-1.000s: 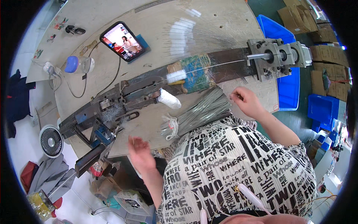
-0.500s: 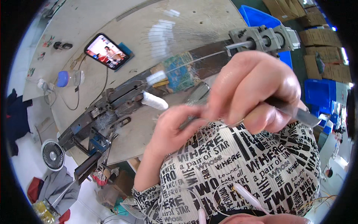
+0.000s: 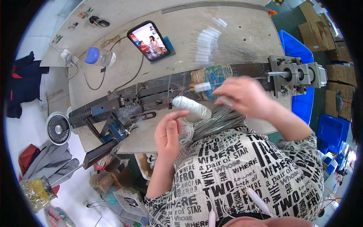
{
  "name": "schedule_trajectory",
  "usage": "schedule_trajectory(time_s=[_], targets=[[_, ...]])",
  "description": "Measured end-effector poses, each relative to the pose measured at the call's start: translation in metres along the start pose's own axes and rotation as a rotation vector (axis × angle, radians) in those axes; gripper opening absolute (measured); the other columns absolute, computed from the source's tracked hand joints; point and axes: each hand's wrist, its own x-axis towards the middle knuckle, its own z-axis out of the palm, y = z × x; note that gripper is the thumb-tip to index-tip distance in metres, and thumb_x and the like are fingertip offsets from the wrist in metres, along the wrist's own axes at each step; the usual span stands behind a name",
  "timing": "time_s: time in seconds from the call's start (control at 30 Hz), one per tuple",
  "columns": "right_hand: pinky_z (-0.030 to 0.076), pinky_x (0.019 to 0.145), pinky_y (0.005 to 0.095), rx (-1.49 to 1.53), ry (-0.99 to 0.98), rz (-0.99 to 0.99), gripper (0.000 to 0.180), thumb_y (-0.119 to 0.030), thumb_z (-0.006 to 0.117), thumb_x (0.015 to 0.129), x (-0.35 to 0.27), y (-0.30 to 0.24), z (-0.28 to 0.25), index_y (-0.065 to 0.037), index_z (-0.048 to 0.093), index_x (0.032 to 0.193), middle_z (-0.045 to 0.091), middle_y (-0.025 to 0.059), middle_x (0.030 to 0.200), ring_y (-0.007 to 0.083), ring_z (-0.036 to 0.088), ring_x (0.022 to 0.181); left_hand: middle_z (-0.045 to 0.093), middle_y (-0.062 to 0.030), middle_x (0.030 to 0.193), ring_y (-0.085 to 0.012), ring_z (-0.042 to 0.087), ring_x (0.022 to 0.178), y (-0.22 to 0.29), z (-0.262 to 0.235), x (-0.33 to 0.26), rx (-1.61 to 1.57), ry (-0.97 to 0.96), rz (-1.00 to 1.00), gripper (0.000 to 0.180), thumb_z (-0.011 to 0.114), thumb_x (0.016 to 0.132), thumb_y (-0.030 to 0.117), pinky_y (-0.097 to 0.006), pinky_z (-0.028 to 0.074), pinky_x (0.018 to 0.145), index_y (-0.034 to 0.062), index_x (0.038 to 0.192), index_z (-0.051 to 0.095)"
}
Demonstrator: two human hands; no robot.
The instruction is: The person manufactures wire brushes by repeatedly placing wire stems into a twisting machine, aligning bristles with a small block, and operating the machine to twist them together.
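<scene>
Hands apart from each other, both over the near side of the work table (image 3: 261, 39). Left hand (image 3: 167, 132): fingers bent, index fingertip at the near-left side of a white thread-wound roll (image 3: 193, 107); contact or narrow gap, cannot tell, nor whether finger and thumb pinch anything. Right hand (image 3: 245, 96): motion-blurred, fingers bent and pointing left, above the right part of a bundle of thin metal wires (image 3: 219, 123); grip cannot be judged from this view. Thread-wound roll lies aslant, far end to the left, on the near side of a dark steel rail fixture (image 3: 151, 96). Wire bundle sits against the person's patterned shirt (image 3: 245, 170), its left end bound with white cord (image 3: 187, 131). Small white sleeve (image 3: 202, 87), slightly blurred, over the middle of the rail, left of the right hand's fingertips. At the rail's right end, a metal spindle assembly (image 3: 291, 75) with upright bearing blocks; blue crate (image 3: 308, 98) just beyond it to the right. Far side of the table: fanned thin wires with white sleeves (image 3: 204, 47), right of a phone (image 3: 148, 41) propped on a blue stand (image 3: 169, 46), its screen lit. Clear jar with blue lid (image 3: 93, 55) farther left; metal ruler (image 3: 211, 6) along the far edge. Round fan (image 3: 58, 128) left of the table
</scene>
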Motion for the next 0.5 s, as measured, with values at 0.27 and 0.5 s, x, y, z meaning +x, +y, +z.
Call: schedule_trajectory(time_s=[0.27,0.5], targets=[[0.045,0.069,0.0359,-0.696,-0.118,0.090,0.015,-0.007,0.065,0.071,-0.035,0.021,-0.055,-0.010,0.064,0.085,0.065,0.0047,0.078,0.0241,0.062,0.076,0.057,-0.0014,0.086,-0.0053,0.043,0.066,0.007,0.013,0.014,0.053,0.061,0.001,0.015,0.049,0.098,0.009,-0.019,0.036,0.060,0.0001,0.101,0.061],[0.051,0.066,0.0418,-0.661,-0.112,0.046,0.007,-0.010,0.062,0.074,0.000,0.031,-0.072,-0.008,0.065,0.081,0.065,0.0082,0.071,0.0301,0.065,0.072,0.059,-0.0056,0.079,-0.0115,0.049,0.066,0.023,0.005,0.009,0.330,0.126,0.043,0.011,0.056,0.093,0.004,-0.024,0.038,0.060,-0.0006,0.093,0.066]])
